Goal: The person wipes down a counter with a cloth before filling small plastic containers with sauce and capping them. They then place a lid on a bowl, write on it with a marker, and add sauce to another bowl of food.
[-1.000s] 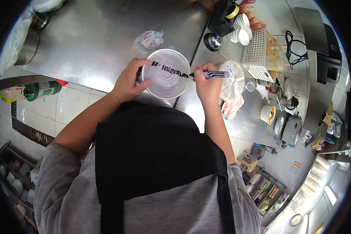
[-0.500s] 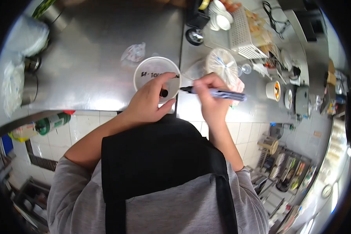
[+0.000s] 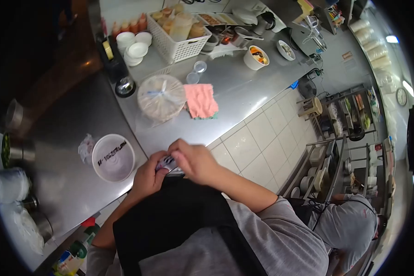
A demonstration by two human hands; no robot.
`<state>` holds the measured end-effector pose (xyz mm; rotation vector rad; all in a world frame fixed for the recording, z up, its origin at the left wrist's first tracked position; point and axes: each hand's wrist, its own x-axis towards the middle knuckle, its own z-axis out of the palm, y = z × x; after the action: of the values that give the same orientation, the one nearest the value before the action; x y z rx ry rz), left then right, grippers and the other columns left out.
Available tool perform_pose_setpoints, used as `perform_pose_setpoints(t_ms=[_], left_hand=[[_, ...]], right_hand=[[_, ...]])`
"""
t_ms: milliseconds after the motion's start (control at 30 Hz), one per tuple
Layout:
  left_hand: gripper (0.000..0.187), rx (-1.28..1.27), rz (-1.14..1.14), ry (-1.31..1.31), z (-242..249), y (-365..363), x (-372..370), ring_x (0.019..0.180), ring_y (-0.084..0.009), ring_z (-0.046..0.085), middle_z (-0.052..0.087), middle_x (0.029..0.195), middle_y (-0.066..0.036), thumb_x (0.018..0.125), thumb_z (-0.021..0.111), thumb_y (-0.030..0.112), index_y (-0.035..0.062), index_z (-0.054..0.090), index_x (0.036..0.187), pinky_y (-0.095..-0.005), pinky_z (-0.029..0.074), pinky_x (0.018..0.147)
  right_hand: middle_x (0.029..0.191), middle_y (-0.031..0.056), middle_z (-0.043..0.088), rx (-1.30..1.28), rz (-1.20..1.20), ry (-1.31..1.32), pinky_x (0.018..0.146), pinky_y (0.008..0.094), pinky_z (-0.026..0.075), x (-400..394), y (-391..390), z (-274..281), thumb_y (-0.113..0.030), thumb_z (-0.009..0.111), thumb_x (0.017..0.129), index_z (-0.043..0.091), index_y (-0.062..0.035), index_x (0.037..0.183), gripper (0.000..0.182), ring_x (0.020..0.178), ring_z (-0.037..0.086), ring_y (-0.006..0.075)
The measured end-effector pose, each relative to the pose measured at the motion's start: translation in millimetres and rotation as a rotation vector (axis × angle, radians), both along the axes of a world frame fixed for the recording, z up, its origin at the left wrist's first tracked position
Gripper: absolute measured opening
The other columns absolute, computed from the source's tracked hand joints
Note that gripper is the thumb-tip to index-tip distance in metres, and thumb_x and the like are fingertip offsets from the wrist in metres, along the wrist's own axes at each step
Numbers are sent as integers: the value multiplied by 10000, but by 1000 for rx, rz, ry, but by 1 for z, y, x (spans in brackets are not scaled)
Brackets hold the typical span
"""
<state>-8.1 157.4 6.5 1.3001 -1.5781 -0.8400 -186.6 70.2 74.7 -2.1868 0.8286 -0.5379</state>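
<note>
A marker with a pale barrel and dark lettering is held close in front of my black apron, mostly covered by fingers. My left hand is closed around it. My right hand is closed at the marker too, its fingertips meeting those of the left; where the cap is, I cannot see. Left of my hands, a round white tub with black handwriting across it sits on the steel counter. A crumpled clear plastic bag lies beside the tub.
A plastic-wrapped round container and a pink cloth lie farther back. Behind are a white basket of bottles, stacked small bowls and a tub of food. A co-worker bends at the right.
My view has swung to the right. The marker and both hands have left the tub and come together near my body. A co-worker has come into view.
</note>
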Motion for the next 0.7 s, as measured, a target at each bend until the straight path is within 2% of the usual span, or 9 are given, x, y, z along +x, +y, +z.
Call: perform_pose_setpoints(t_ms=[100,167,200,233,333,400,533,600,700], left_hand=[[304,74,9,15,-14,-12,-27,817,-354,667,641,906,-178,988,530,247,61,516,1227,-370,504,714],[269,243,23,53,-25,-23,-43,688,-291,626,593,772,-147,1021,474,282,41,507,1138,-330,470,654],[269,238,32,38,-29,-30,-51,688,-291,626,593,772,-147,1021,474,282,41,507,1138,-330,470,654],[241,277,77,84,-32,-36,-59,649,-242,579,558,740,-125,1026,461,267,40,497,1100,-318,447,625],[205,296,174,182,-56,-48,-84,576,-126,429,456,665,-47,1042,415,225,38,456,968,-292,380,552],[216,402,262,377,-68,-49,-98,557,-112,397,426,652,-12,1044,394,214,50,434,909,-284,361,535],[237,451,322,253,-70,-43,-125,572,-106,404,401,651,3,1054,355,216,59,427,892,-277,366,542],[241,477,368,317,-75,-37,-129,597,-108,420,411,671,-6,1058,343,226,59,425,904,-275,378,559],[223,512,407,329,-71,-29,-133,617,-101,427,436,713,-11,1059,351,222,61,419,920,-265,387,571]], right_hand=[[741,133,642,31,49,155,614,388,508,-28,-25,-1,-323,582,954,511,-87,1163,322,704,649,327],[875,129,661,157,78,121,665,363,512,-66,-71,-15,-335,569,957,470,-76,1248,401,812,657,262],[969,91,650,312,41,-22,707,327,510,-95,-113,-43,-375,553,960,433,-50,1315,496,888,629,191],[983,48,637,411,-134,-270,638,286,474,-117,-157,-58,-434,446,1001,370,-60,1410,559,725,579,154],[967,83,609,143,-770,-249,547,287,492,-198,-306,-83,-378,486,1005,488,-11,1235,433,725,593,143],[974,145,592,283,-1063,-362,601,327,545,-248,-383,-99,-459,522,973,484,35,1216,552,756,610,212],[996,178,598,488,-1169,-433,596,379,584,-294,-479,-120,-476,470,983,526,34,1180,549,776,633,264],[931,171,591,398,-1202,-497,596,416,563,-296,-509,-140,-402,470,993,593,37,1061,461,807,601,281],[965,170,600,363,-1112,-561,589,417,560,-297,-519,-153,-357,492,989,592,54,1045,427,780,611,286]])
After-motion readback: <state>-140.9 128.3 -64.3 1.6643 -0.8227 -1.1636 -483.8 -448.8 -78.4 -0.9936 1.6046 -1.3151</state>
